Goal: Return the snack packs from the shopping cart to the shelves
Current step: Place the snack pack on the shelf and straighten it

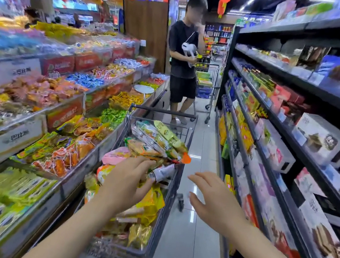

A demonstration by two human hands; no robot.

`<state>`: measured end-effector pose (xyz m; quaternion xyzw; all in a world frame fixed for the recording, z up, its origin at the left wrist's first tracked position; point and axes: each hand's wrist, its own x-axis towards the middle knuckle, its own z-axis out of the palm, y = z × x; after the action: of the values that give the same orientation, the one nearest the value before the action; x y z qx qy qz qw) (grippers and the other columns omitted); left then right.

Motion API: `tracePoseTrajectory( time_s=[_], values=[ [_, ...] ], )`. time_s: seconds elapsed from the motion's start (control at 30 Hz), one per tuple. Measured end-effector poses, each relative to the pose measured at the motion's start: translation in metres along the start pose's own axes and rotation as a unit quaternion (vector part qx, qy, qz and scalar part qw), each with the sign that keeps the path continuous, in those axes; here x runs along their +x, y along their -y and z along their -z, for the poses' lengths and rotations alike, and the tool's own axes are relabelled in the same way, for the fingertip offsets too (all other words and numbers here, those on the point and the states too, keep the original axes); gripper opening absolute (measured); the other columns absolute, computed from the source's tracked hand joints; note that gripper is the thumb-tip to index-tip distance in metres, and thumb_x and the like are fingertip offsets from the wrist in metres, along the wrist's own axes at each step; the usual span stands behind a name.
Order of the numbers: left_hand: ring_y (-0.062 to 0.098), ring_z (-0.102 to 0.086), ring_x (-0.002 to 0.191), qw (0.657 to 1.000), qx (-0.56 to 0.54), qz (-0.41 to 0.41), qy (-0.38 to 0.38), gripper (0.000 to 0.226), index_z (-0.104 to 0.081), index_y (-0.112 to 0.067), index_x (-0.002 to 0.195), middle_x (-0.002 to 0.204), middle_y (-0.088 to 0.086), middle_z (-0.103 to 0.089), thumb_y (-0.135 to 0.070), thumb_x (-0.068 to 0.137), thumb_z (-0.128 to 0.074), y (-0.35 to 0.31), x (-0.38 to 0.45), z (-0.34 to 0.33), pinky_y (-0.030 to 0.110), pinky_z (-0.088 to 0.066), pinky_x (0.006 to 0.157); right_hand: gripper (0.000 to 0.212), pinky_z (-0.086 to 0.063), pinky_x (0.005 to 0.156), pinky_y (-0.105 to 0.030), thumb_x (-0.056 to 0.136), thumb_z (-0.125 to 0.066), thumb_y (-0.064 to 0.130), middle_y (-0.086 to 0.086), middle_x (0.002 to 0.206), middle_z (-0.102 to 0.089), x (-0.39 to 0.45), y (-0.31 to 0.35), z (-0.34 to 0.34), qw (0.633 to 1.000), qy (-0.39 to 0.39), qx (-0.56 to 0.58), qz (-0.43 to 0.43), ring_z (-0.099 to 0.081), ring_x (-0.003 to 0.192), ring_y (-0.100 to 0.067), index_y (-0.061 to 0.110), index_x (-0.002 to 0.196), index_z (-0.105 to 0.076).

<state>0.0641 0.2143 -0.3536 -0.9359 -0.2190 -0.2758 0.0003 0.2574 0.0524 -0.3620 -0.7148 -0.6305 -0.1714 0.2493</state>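
Snack packs sit heaped above the rim of a shopping cart in the aisle, the left hand curled over the near top of the pile and gripping a pack there. The right hand hovers spread and empty to the right, between cart and shelves. Pulling one pack from so loose a heap could send its neighbours sliding over the cart's side to the floor.

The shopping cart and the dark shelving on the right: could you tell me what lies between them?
In the head view, only bare glossy floor separates cart and shelves.
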Motion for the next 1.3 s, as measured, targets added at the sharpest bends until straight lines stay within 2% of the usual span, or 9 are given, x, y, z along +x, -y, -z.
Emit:
tracePoseTrajectory(
  time_s=[0.17, 0.33, 0.43, 0.53, 0.73, 0.87, 1.03, 1.1, 1.3],
  values=[
    [0.022, -0.063, 0.102, 0.999, -0.006, 0.048, 0.020, 0.043, -0.064, -0.013, 0.120, 0.112, 0.001, -0.065, -0.038, 0.086, -0.056, 0.004, 0.064, -0.044, 0.033, -0.053, 0.081, 0.038, -0.052, 0.080, -0.028, 0.083, -0.048, 0.037, 0.003, 0.103, -0.066, 0.054, -0.072, -0.027, 0.999, 0.038, 0.009, 0.028, -0.061, 0.098, -0.018, 0.016, 0.109, -0.067],
    [0.020, -0.063, 0.102, 0.996, -0.012, 0.082, 0.044, 0.043, -0.063, -0.017, 0.119, 0.112, 0.000, -0.064, -0.042, 0.087, -0.051, 0.019, 0.102, -0.085, 0.035, -0.053, 0.079, 0.040, -0.052, 0.074, -0.022, 0.082, -0.049, 0.040, 0.009, 0.102, -0.065, 0.094, -0.125, -0.057, 0.997, 0.073, 0.025, 0.027, -0.052, 0.099, -0.008, 0.020, 0.110, -0.068],
    [0.019, -0.061, 0.104, 0.993, -0.028, 0.104, 0.058, 0.047, -0.061, -0.019, 0.122, 0.113, -0.002, -0.064, -0.046, 0.088, -0.044, 0.034, 0.124, -0.109, 0.036, -0.054, 0.082, 0.043, -0.053, 0.075, -0.023, 0.083, -0.043, 0.043, 0.008, 0.101, -0.065, 0.117, -0.154, -0.082, 0.993, 0.108, 0.033, 0.029, -0.058, 0.097, -0.011, 0.020, 0.109, -0.067],
    [0.019, -0.063, 0.099, 0.992, -0.018, 0.113, 0.056, 0.040, -0.062, -0.018, 0.119, 0.109, -0.002, -0.065, -0.041, 0.088, -0.054, 0.056, 0.147, -0.137, 0.033, -0.053, 0.078, 0.042, -0.054, 0.075, -0.026, 0.083, -0.042, 0.044, 0.008, 0.100, -0.066, 0.143, -0.180, -0.112, 0.989, 0.140, 0.038, 0.024, -0.063, 0.093, -0.014, 0.021, 0.108, -0.067],
    [0.020, -0.064, 0.100, 0.989, -0.008, 0.122, 0.088, 0.041, -0.063, -0.017, 0.118, 0.110, -0.001, -0.066, -0.040, 0.086, -0.055, 0.115, 0.199, -0.185, 0.033, -0.053, 0.080, 0.037, -0.052, 0.079, -0.028, 0.083, -0.058, 0.037, 0.005, 0.106, -0.066, 0.195, -0.225, -0.168, 0.981, 0.191, 0.032, -0.012, -0.063, 0.102, -0.019, 0.018, 0.114, -0.066],
    [0.022, -0.059, 0.110, 0.984, -0.023, 0.136, 0.113, 0.042, -0.059, -0.016, 0.128, 0.120, 0.001, -0.062, -0.036, 0.091, -0.058, 0.152, 0.227, -0.212, 0.037, -0.049, 0.091, 0.045, -0.036, 0.100, -0.026, 0.095, -0.050, 0.036, 0.005, 0.132, -0.052, 0.228, -0.243, -0.201, 0.968, 0.249, 0.036, -0.018, -0.043, 0.127, -0.016, 0.020, 0.138, -0.048],
    [0.023, -0.051, 0.123, 0.976, -0.038, 0.166, 0.138, 0.044, -0.053, -0.017, 0.134, 0.131, 0.002, -0.056, -0.033, 0.093, -0.058, 0.186, 0.245, -0.246, 0.036, -0.041, 0.101, 0.043, -0.036, 0.099, -0.028, 0.094, -0.050, 0.037, 0.001, 0.128, -0.053, 0.261, -0.252, -0.250, 0.953, 0.296, 0.058, -0.016, -0.045, 0.122, -0.021, 0.019, 0.133, -0.049],
    [0.022, -0.048, 0.127, 0.971, -0.040, 0.183, 0.145, 0.045, -0.052, -0.016, 0.136, 0.134, 0.002, -0.054, -0.032, 0.094, -0.057, 0.197, 0.252, -0.255, 0.035, -0.038, 0.104, 0.050, -0.033, 0.102, -0.028, 0.094, -0.049, 0.040, 0.001, 0.135, -0.048, 0.278, -0.254, -0.270, 0.947, 0.316, 0.057, 0.001, -0.041, 0.127, -0.020, 0.020, 0.140, -0.043],
    [0.025, -0.057, 0.113, 0.967, -0.020, 0.214, 0.135, 0.041, -0.061, -0.012, 0.126, 0.120, 0.004, -0.063, -0.026, 0.088, -0.066, 0.217, 0.265, -0.275, 0.038, -0.045, 0.096, 0.064, -0.032, 0.108, -0.034, 0.093, -0.045, 0.052, -0.003, 0.156, -0.020, 0.319, -0.255, -0.321, 0.926, 0.373, 0.041, 0.046, -0.026, 0.139, -0.023, 0.029, 0.149, -0.023]
  ],
)
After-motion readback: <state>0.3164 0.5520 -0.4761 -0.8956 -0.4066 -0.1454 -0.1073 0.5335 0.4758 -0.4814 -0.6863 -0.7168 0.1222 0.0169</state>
